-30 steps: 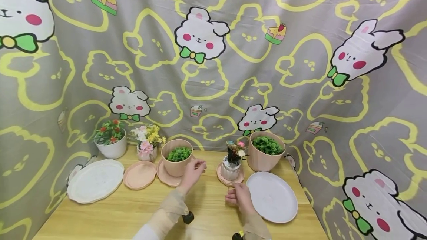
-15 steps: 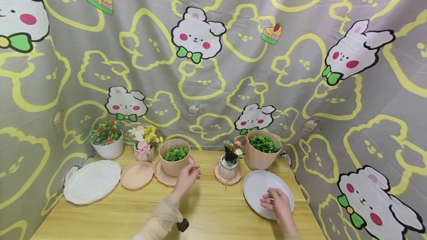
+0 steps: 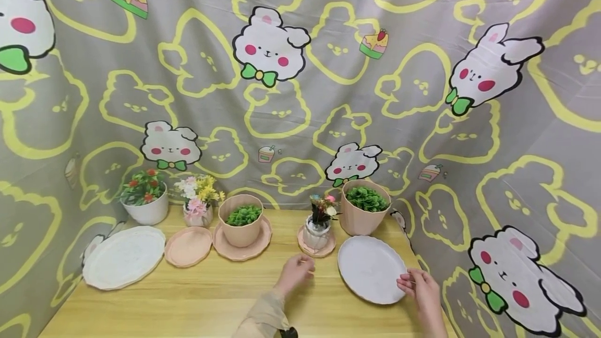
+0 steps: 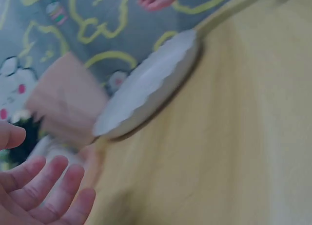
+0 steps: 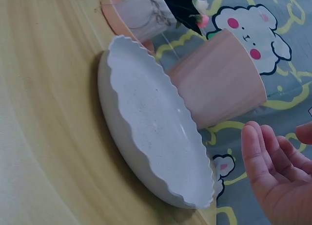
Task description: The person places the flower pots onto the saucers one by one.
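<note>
At the right of the head view lies a white scalloped plate (image 3: pixel 371 270); in the right wrist view the plate (image 5: pixel 151 127) rests on the table. My right hand (image 3: pixel 421 291) is at its right edge, and the right wrist view shows this hand (image 5: pixel 278 171) with relaxed fingers, a gap between it and the plate. My left hand (image 3: pixel 295 274) hovers over the table, left of the plate and below the small flower vase (image 3: pixel 316 232) on its pink saucer (image 3: pixel 324 250). In the left wrist view that hand (image 4: pixel 44 191) has spread, loosely bent fingers and holds nothing.
A pink pot (image 3: pixel 363 213) with green leaves stands behind the plate. To the left are another pink pot (image 3: pixel 241 231) on a saucer (image 3: pixel 263 246), a pink plate (image 3: pixel 189 246), a flower vase (image 3: pixel 199 216), a white pot (image 3: pixel 150 210) and a large white plate (image 3: pixel 124 257).
My right hand has moved right, from beside the small vase across the white plate to its right edge. My left hand has left the pink pot's side and come right and nearer.
</note>
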The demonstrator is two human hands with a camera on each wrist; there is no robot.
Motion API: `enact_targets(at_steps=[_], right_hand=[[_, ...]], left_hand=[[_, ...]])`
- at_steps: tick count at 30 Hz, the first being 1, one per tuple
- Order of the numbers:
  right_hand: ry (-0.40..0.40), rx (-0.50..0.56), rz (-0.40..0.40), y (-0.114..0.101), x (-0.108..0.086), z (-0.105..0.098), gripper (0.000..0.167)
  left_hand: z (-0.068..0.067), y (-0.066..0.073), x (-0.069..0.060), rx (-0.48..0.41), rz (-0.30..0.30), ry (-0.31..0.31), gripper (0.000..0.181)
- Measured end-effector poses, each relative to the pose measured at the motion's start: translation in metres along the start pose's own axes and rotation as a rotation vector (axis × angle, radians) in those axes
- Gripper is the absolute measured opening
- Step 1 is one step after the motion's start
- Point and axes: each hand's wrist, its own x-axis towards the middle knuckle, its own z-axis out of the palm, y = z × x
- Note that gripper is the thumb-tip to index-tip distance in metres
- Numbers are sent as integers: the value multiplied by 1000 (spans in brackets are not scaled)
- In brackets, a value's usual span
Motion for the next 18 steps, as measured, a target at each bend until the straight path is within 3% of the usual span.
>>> enact_targets(at_steps=[5,10,16,18], right_hand=[[19,-25,23,2,17,1,26],[29,-73,7,2,27,6,29],[-1,-109,-103,0,40,16,33],[-79,-40,-154,-16,32,23,30]], left_hand=[[35,-15,-4,-85,-73,-39,23],[64,-18,-7,-113,-109,-45,21],[83,-20,-3,-111,-139,-10,30],[89,-23,0,-99,-142,14,32]])
